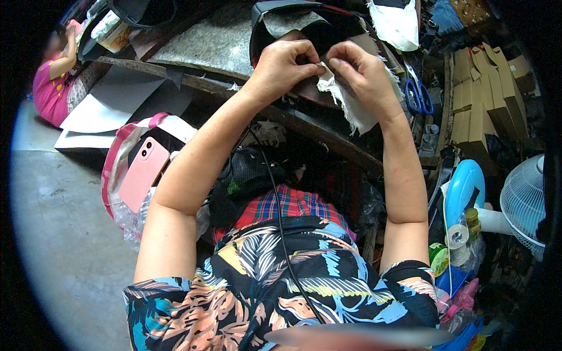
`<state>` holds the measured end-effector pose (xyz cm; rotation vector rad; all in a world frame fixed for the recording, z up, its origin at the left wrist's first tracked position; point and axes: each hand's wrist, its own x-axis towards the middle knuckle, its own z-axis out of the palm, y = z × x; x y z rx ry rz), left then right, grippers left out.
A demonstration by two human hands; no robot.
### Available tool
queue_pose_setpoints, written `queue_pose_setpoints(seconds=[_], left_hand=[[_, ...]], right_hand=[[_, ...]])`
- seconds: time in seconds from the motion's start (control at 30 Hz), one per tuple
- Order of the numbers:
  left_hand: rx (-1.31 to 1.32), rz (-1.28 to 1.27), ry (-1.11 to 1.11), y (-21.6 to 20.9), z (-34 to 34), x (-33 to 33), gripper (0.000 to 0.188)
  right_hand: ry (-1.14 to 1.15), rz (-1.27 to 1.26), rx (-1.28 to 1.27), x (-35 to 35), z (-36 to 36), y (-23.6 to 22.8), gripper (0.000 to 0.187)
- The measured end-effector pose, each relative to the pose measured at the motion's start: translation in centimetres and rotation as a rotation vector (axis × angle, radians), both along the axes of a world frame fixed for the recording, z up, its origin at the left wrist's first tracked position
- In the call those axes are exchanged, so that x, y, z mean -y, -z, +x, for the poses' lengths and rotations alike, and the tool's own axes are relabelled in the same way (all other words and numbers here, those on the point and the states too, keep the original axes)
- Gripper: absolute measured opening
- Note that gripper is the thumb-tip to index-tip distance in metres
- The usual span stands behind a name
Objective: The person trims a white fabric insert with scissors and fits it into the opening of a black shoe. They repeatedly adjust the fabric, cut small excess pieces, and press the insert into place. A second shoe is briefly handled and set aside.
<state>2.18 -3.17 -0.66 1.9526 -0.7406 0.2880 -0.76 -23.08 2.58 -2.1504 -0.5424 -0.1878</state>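
A white cloth scrap (355, 110) with frayed edges hangs between my hands over the near edge of the workbench. My left hand (285, 65) pinches its upper corner between thumb and index finger. My right hand (364, 73) is closed beside that corner, thumb and fingertips together at the cloth's upper edge; the exact contact is partly hidden. Just behind both hands lies a black, curved piece (256, 36) with a grey sheet inside. To the right of my right hand are scissors with blue handles (418, 97).
The worn grey bench top (205, 48) stretches to the left. Cardboard pieces (483, 96) stand at right, above a white fan (525, 202). A pink phone (143, 175) rests on a pink-and-white bag at left. Another person (54, 88) sits at far left. White cloth (394, 24) lies at the back.
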Motion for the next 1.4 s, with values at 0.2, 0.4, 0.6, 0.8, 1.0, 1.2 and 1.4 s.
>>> queue_pose_setpoints(seconds=[0.2, 0.4, 0.6, 0.8, 1.0, 1.2, 1.4], left_hand=[[0.006, 0.019, -0.042, 0.1, 0.0, -0.1, 0.021], [0.033, 0.031, -0.024, 0.1, 0.3, -0.2, 0.021], [0.013, 0.018, 0.003, 0.3, 0.3, -0.2, 0.02], [0.004, 0.0, 0.011, 0.4, 0.3, -0.3, 0.018], [0.042, -0.024, -0.021, 0.6, 0.2, -0.2, 0.018], [0.017, -0.02, -0.066, 0.4, 0.2, -0.1, 0.021], [-0.003, -0.03, -0.097, 0.3, -0.1, 0.3, 0.02]], right_hand=[[-0.098, 0.026, 0.189, -0.1, 0.7, 0.8, 0.02], [-0.13, -0.154, 0.158, 0.8, 1.1, 0.7, 0.019], [-0.118, -0.156, 0.096, 0.7, 1.1, 0.8, 0.016], [-0.122, -0.163, -0.013, 1.4, 0.8, 0.2, 0.016], [-0.078, 0.025, -0.055, 1.1, 0.3, 0.0, 0.019], [-0.012, 0.053, -0.147, 1.0, 0.5, 0.2, 0.018], [-0.064, 0.206, -0.165, 1.3, 0.7, 0.5, 0.015]])
